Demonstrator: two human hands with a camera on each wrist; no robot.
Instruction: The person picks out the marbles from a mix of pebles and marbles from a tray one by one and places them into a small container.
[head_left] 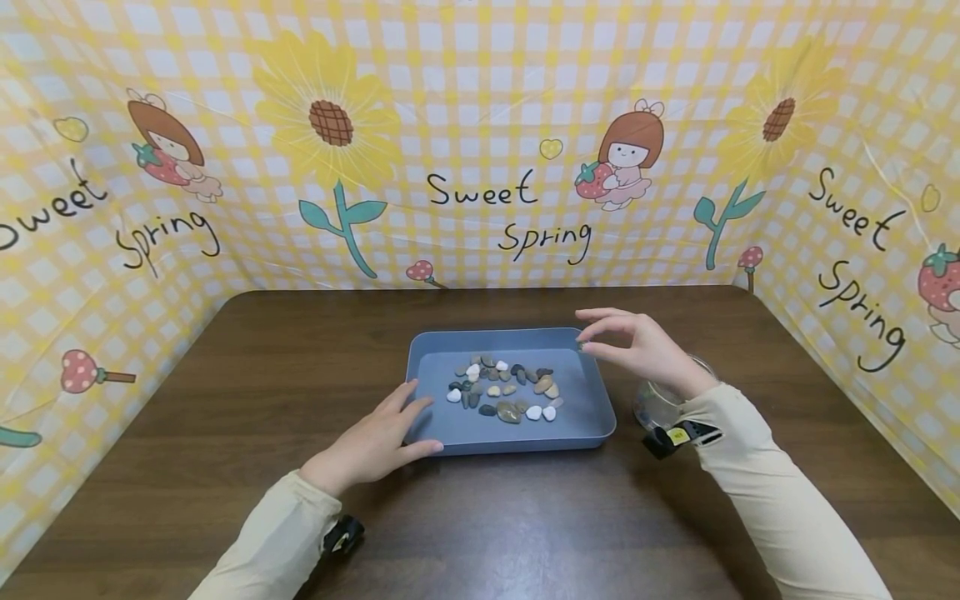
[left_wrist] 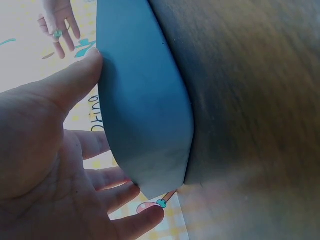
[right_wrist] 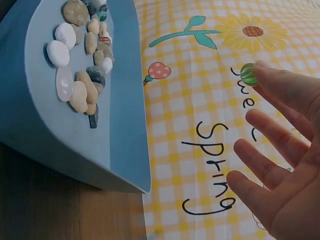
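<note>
A green glass marble (right_wrist: 248,74) is pinched between the thumb and index finger of my right hand (head_left: 637,346), above the right far part of a blue tray (head_left: 585,421). The other right fingers are spread apart. My left hand (head_left: 372,442) is at the tray's left near corner, fingers loosely spread; in the left wrist view its thumb meets the rim. Inside the tray lie pebbles in white, tan and dark grey, among them a large brown stone (head_left: 508,412). The right wrist view also shows a small shiny green piece (right_wrist: 101,16) among them.
A clear glass jar (head_left: 651,407) stands right of the tray, partly hidden behind my right wrist. The brown wooden table (head_left: 225,417) meets a yellow checked cloth (head_left: 480,108) at the back and both sides. A dark band with a device (head_left: 678,435) is on my right wrist.
</note>
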